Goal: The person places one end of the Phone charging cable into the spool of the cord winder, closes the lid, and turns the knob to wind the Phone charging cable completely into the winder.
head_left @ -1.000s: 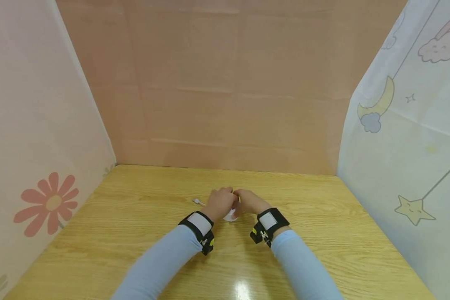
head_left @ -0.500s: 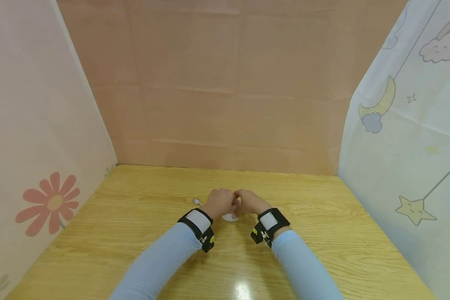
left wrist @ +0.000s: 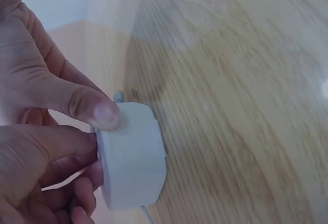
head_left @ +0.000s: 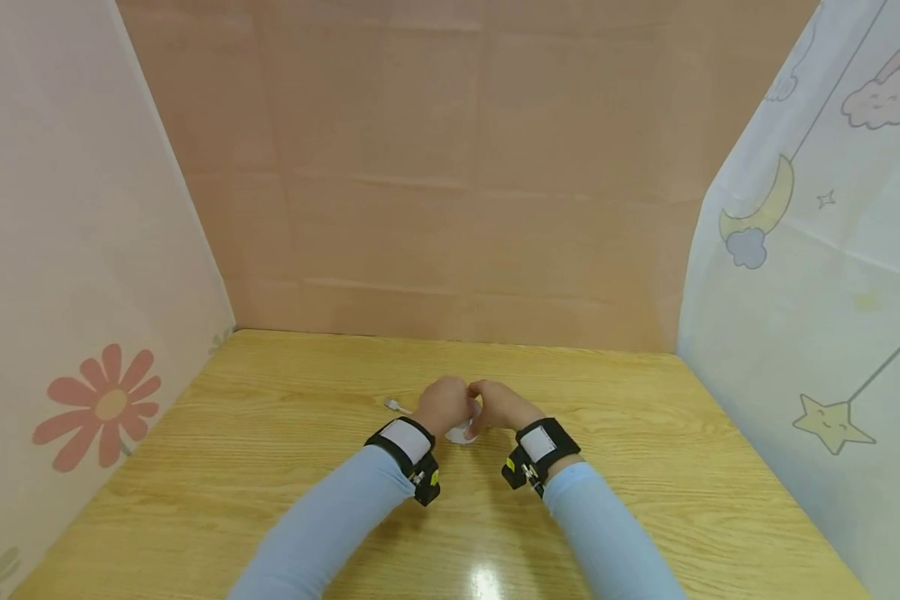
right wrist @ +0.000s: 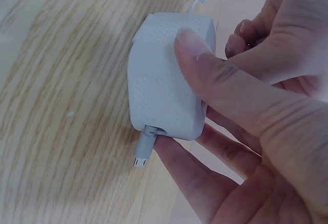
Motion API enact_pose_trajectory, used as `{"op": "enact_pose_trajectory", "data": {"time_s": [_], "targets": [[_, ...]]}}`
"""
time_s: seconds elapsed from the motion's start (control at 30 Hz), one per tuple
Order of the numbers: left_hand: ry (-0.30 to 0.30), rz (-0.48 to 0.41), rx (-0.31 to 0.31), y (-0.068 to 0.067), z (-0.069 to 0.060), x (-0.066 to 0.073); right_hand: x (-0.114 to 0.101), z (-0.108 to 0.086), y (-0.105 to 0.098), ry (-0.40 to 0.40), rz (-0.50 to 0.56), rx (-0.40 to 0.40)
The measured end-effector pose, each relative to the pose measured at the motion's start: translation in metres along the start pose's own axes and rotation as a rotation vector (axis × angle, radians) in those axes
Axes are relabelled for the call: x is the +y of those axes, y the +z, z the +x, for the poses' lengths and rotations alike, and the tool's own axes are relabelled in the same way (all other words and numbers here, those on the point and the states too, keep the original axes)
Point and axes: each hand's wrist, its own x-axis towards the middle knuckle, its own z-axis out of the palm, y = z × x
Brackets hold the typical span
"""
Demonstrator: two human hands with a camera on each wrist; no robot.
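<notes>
A white cable winder (head_left: 461, 433), round with a textured rim, stands on edge at the table in front of me. My right hand (head_left: 502, 404) grips it, thumb (right wrist: 192, 55) lying on the rim and fingers around the far side. My left hand (head_left: 445, 402) has its curled fingers against the winder's side face, as the left wrist view shows; what its fingertips pinch there is hidden. A micro-USB plug (right wrist: 145, 149) sticks out of the case beside a right fingertip. On the other side, a short white cable ends in a USB plug (head_left: 392, 404), left of my left hand.
The wood-grain table (head_left: 307, 367) spreads around both hands. A plain tan backdrop (head_left: 457, 167) rises at its far edge. Printed white sheets close off the left (head_left: 82, 250) and right (head_left: 810, 333) sides.
My left wrist has swung a little to the right, and the left hand has turned slightly at the winder. My right hand and the winder look almost still.
</notes>
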Motion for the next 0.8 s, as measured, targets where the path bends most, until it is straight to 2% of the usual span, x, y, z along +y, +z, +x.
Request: {"op": "enact_pose_trajectory", "data": {"time_s": [0.1, 0.23, 0.4, 0.5, 0.6, 0.7, 0.8], "targets": [[-0.038, 0.012, 0.005, 0.0005, 0.0009, 0.0029, -0.0006, 0.0003, -0.0004, 0.001, 0.001, 0.001], [-0.041, 0.04, 0.023, 0.0019, 0.0019, 0.0039, -0.0012, 0.0004, -0.0008, 0.005, 0.002, -0.003], [0.072, 0.106, 0.042, 0.0005, 0.0007, 0.0035, -0.0006, 0.0001, -0.001, -0.004, 0.018, -0.005], [0.138, 0.125, 0.019, -0.0003, 0.0012, 0.0003, -0.0008, -0.0008, -0.0015, -0.003, 0.028, -0.007], [0.175, 0.117, -0.005, -0.0009, 0.0024, -0.004, -0.0013, -0.0019, -0.002, 0.001, 0.029, -0.009], [0.157, 0.115, -0.016, -0.002, 0.002, -0.0056, -0.0018, -0.0026, -0.0021, 0.002, 0.015, -0.006], [0.086, 0.179, 0.036, -0.002, 0.0008, -0.0048, -0.0024, -0.0025, -0.0015, -0.006, -0.009, 0.004]]}}
